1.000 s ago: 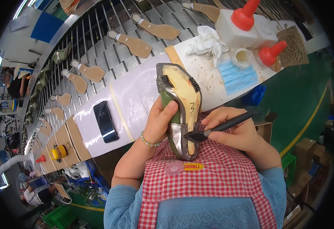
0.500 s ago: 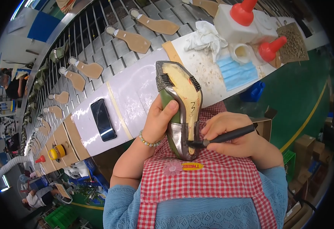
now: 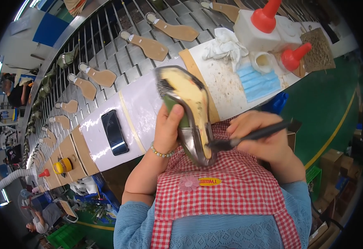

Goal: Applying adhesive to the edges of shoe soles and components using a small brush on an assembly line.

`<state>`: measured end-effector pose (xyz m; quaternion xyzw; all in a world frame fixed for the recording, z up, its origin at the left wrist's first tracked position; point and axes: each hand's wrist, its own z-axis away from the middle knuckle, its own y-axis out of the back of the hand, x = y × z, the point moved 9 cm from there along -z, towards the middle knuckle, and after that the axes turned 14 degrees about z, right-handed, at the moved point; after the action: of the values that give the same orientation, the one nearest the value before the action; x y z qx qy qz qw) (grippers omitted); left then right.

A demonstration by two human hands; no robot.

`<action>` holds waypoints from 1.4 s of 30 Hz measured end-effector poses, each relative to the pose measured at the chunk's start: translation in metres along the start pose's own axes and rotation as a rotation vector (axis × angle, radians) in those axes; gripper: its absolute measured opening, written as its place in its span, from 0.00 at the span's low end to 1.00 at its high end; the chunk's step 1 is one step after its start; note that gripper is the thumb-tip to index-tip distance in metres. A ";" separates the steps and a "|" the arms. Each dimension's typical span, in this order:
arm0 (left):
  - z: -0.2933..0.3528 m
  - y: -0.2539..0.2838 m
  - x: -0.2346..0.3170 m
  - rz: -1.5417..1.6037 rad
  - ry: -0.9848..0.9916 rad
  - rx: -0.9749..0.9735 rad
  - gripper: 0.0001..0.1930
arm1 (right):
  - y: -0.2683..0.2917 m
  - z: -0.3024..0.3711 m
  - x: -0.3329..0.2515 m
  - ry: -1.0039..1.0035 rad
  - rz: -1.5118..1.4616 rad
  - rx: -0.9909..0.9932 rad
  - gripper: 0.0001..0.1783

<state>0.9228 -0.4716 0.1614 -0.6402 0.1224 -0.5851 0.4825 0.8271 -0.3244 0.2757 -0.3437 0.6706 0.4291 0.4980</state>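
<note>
An unfinished shoe (image 3: 191,101), green and dark metallic on its sides, is held up in front of me with its pale yellowish underside facing me. My left hand (image 3: 167,130) is closed round its green side, the thumb pressing near the edge. A black-handled brush (image 3: 268,131) is gripped in my right hand (image 3: 261,143), smeared a little by motion. The brush's dark tip touches or nearly touches the underside at the narrow heel end. The shoe's toe end is blurred, tilted up and leftward over the worktop.
A slatted metal conveyor (image 3: 135,62) carries several tan soles (image 3: 148,47). On the white worktop lie a phone (image 3: 115,132), a crumpled white cloth (image 3: 225,45), a blue mask (image 3: 258,82), an open pot (image 3: 263,62), white containers (image 3: 252,35) with red spouts, and a yellow tape roll (image 3: 63,166).
The shoe has moved slightly up and its toe end has tipped further left. My right hand has shifted a little up and right with the brush, whose tip stays at the heel end.
</note>
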 end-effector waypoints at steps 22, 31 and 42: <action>0.059 0.021 0.018 -0.999 -0.711 -0.033 0.49 | -0.023 -0.030 0.098 -0.242 -0.105 0.294 0.09; 0.061 0.032 0.013 -1.027 -0.613 -0.023 0.49 | -0.024 -0.038 0.083 -0.069 0.217 0.320 0.08; 0.066 0.023 0.015 -1.136 -0.616 -0.085 0.51 | -0.050 -0.038 0.085 -0.193 -0.100 0.102 0.08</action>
<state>0.9942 -0.4624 0.1627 -0.7623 -0.3565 -0.5335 0.0848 0.8350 -0.3817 0.1875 -0.3079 0.6225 0.4001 0.5980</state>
